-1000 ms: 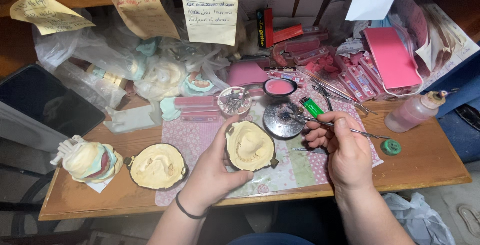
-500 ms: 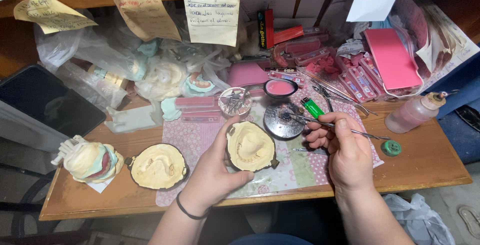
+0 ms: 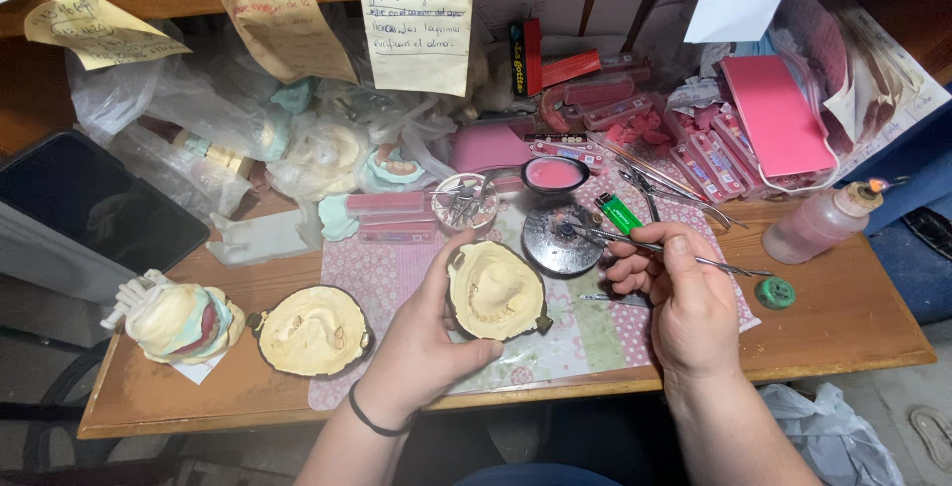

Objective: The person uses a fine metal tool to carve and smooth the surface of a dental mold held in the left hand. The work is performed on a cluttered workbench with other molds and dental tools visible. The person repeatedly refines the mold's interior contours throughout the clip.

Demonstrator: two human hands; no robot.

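My left hand (image 3: 428, 342) grips a cream plaster mould half (image 3: 494, 293) with a dark rim, held cavity up over a patterned pink mat (image 3: 580, 332). My right hand (image 3: 682, 293) pinches a thin metal instrument (image 3: 650, 246) whose tip reaches to a round dark metal dish (image 3: 561, 238) just past the mould. A second plaster mould half (image 3: 311, 330) lies on the wooden bench to the left of my left hand.
A plaster model on an articulator (image 3: 178, 319) stands at far left. A green lighter (image 3: 621, 212), more metal tools (image 3: 674, 193), a pink wax dish (image 3: 553, 175), pink trays (image 3: 778, 114), a small burner bottle with a flame (image 3: 821, 223) and a green cap (image 3: 775, 293) crowd the bench. Paper notes (image 3: 416, 25) hang above.
The mould has been lifted slightly up and toward the dish. My right hand stays put with the instrument at the dish.
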